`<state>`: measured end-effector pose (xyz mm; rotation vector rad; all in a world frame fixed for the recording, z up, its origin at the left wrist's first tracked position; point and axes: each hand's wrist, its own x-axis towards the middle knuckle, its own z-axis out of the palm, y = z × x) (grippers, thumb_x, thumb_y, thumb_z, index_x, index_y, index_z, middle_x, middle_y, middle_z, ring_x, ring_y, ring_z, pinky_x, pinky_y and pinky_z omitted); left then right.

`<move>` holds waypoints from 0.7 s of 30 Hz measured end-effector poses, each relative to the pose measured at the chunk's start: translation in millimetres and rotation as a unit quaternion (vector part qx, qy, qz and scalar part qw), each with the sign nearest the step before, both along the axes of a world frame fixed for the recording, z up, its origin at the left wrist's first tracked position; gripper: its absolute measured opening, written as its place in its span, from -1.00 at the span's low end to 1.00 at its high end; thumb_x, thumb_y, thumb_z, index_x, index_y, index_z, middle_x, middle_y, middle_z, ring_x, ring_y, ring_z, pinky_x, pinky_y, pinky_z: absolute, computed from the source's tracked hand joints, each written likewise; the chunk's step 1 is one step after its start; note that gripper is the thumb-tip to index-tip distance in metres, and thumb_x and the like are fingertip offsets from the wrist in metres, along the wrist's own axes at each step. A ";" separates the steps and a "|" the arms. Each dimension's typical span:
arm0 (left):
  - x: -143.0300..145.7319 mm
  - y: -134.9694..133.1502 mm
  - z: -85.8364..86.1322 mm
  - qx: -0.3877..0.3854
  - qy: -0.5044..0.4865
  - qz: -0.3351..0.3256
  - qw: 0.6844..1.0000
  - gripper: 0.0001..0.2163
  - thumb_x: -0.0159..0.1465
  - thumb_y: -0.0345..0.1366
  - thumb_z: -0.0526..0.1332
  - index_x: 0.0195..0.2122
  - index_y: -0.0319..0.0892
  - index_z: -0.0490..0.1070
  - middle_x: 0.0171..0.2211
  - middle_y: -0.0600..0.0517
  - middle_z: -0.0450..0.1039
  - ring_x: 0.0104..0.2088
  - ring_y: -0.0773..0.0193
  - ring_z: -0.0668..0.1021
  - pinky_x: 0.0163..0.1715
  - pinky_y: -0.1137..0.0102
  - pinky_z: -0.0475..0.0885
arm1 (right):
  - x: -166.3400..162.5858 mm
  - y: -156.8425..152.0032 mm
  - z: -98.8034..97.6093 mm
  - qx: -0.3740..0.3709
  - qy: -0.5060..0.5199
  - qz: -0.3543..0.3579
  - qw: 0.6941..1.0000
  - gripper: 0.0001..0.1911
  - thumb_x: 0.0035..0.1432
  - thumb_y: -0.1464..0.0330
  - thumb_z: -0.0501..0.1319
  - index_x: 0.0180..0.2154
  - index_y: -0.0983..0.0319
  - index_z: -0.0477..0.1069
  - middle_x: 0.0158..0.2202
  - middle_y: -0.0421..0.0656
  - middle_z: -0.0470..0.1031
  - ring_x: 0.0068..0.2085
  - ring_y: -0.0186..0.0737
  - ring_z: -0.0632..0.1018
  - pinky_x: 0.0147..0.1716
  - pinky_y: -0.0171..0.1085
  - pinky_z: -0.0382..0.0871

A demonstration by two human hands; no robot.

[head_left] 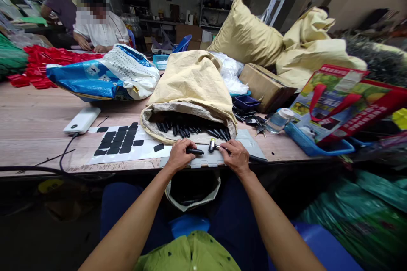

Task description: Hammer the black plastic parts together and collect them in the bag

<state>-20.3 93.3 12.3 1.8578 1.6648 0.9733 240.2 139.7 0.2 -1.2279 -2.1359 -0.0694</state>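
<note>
My left hand (178, 154) is closed around a short black tube-shaped piece (197, 151), whose tip points right, over a grey board (206, 161) at the table's front edge. My right hand (237, 156) grips a small hammer (212, 145) by its handle. The hammer's silver head has a pale yellow end and stands just right of the black piece, apart from it. Right behind both hands, a beige woven sack (193, 80) lies with its mouth towards me. Several similar black pieces (181, 129) show in its opening.
Below the table edge, an open sack (217, 188) sits between my knees. Left are black stickers (119, 139) on a white sheet and a white power bank (82, 120) with a cable. Right are a jar (280, 120), keys (260, 129) and a blue tray (321, 148). Two people sit behind.
</note>
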 end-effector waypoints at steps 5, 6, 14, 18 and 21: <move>1.2 -0.3 -1.2 -0.007 0.028 -0.003 1.000 -0.81 0.06 -0.34 0.42 -0.27 -0.08 0.55 -0.23 0.08 0.59 -0.14 0.09 0.46 -0.06 0.21 0.30 | 4.3 11.3 5.2 0.007 -0.027 0.094 0.995 -0.82 0.33 0.32 0.21 -0.21 0.15 0.60 -0.29 -0.13 0.52 -0.22 -0.18 0.49 -0.19 -0.23 0.34; 1.0 -0.4 -1.4 -0.005 0.032 -0.005 0.999 -0.81 0.07 -0.33 0.43 -0.27 -0.08 0.56 -0.24 0.08 0.59 -0.14 0.09 0.46 -0.06 0.21 0.30 | 5.5 14.4 6.3 0.008 -0.034 0.113 0.993 -0.82 0.34 0.32 0.20 -0.20 0.15 0.60 -0.29 -0.13 0.53 -0.22 -0.18 0.49 -0.19 -0.23 0.35; 3.6 -16.4 3.0 0.098 0.027 -0.040 0.994 -0.91 0.22 -0.27 0.37 -0.27 -0.12 0.56 -0.31 0.02 0.56 -0.21 0.14 0.47 -0.11 0.21 0.30 | 8.0 23.5 3.6 -0.023 0.005 0.125 0.992 -0.90 0.28 0.33 0.27 -0.23 0.13 0.59 -0.29 -0.16 0.53 -0.22 -0.20 0.51 -0.19 -0.25 0.37; 17.1 -55.5 -7.5 0.175 0.012 -0.098 0.980 -0.87 0.33 -0.24 0.26 -0.16 -0.15 0.53 -0.28 -0.05 0.53 -0.22 0.14 0.49 -0.17 0.24 0.37 | 7.9 21.4 2.1 -0.026 0.007 0.111 0.993 -0.91 0.27 0.32 0.29 -0.23 0.13 0.59 -0.28 -0.16 0.53 -0.21 -0.19 0.51 -0.19 -0.24 0.37; 24.3 -87.4 -30.6 0.176 0.060 -0.152 0.971 -0.85 0.33 -0.25 0.26 -0.12 -0.14 0.52 -0.26 -0.07 0.52 -0.26 0.16 0.51 -0.22 0.25 0.40 | 7.7 20.6 2.5 -0.030 0.007 0.102 0.994 -0.92 0.26 0.32 0.30 -0.23 0.13 0.59 -0.29 -0.17 0.53 -0.20 -0.18 0.51 -0.19 -0.24 0.35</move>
